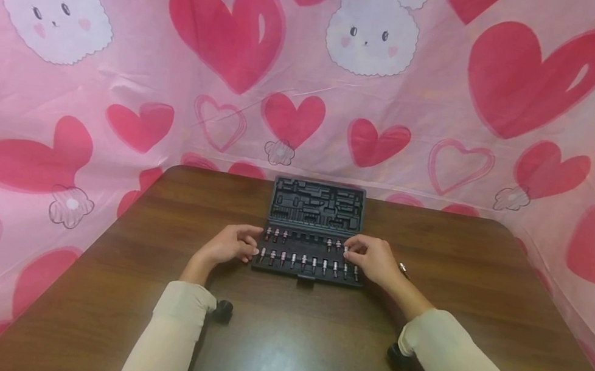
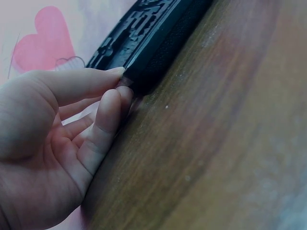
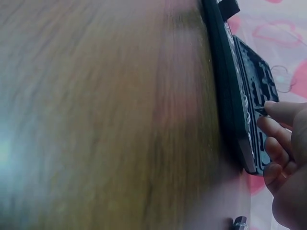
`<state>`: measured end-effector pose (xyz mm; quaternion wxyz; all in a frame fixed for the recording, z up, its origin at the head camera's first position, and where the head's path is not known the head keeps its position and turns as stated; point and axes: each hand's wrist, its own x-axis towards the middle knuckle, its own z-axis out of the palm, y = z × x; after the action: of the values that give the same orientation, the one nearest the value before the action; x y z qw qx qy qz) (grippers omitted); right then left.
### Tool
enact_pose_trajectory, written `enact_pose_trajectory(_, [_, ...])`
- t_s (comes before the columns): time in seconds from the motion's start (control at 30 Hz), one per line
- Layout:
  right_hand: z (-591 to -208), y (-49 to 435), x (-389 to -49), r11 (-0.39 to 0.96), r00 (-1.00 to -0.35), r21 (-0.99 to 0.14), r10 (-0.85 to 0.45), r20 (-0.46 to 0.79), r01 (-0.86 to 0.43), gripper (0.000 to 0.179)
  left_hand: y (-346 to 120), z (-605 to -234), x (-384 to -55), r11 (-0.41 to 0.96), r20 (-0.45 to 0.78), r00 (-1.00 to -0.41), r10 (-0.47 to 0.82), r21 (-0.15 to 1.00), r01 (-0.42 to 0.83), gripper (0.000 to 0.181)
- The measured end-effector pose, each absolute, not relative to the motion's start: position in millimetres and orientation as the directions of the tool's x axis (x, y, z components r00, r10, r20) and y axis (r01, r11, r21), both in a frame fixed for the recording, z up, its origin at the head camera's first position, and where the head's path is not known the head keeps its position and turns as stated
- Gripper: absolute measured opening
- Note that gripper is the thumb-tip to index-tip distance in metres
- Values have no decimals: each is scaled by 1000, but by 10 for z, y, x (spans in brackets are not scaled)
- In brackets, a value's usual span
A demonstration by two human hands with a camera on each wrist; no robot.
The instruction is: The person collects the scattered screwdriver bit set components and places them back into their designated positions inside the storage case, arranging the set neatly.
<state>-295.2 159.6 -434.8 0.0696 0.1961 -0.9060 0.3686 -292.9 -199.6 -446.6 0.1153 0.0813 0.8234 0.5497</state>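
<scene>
An open black socket case (image 1: 304,247) lies on the table, its molded lid (image 1: 317,203) tipped back. Silver bit sockets (image 1: 303,262) fill the front row; the back row has three bit sockets (image 1: 276,236) at the left, several vacant slots in the middle and more at the right. My left hand (image 1: 229,244) holds the case's left edge, thumb at the corner in the left wrist view. At the right end of the back row, my right hand (image 1: 375,259) pinches a bit socket (image 1: 346,251) between thumb and fingertips, mostly hidden by them.
A loose bit socket (image 1: 403,270) lies on the brown wooden table (image 1: 279,342), just right of my right wrist. Behind the table hangs a pink curtain (image 1: 304,76) with hearts and rabbits. Black wrist cameras (image 1: 223,312) sit by both sleeves.
</scene>
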Motion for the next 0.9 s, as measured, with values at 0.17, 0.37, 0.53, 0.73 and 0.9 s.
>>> enact_pose_trajectory(0.17, [-4360, 1548, -2984, 663, -916, -631, -286, 283, -402, 12, -1989, -4451, -2933, 380, -97, -961, 260, 925, 9, 51])
enact_pose_trajectory(0.37, [-4365, 1470, -3025, 669, -926, -642, -241, 290, -375, 12, -1989, -4440, -2929, 380, -108, -961, 253, 925, -4, 51])
enact_pose_trajectory(0.53, [-4368, 1369, -3061, 662, -930, -656, -215, 297, -363, 13, -1999, -4450, -2928, 384, -103, -961, 258, 923, 4, 51])
enact_pose_trajectory(0.73, [-4382, 1245, -3100, 657, -937, -671, -200, 285, -345, 12, -2005, -4466, -2940, 386, -110, -962, 251, 923, -4, 51])
enact_pose_trajectory(0.9, [-4410, 1193, -3139, 650, -932, -670, -203, 301, -358, 13, -2009, -4476, -2956, 378, -101, -958, 270, 926, 8, 51])
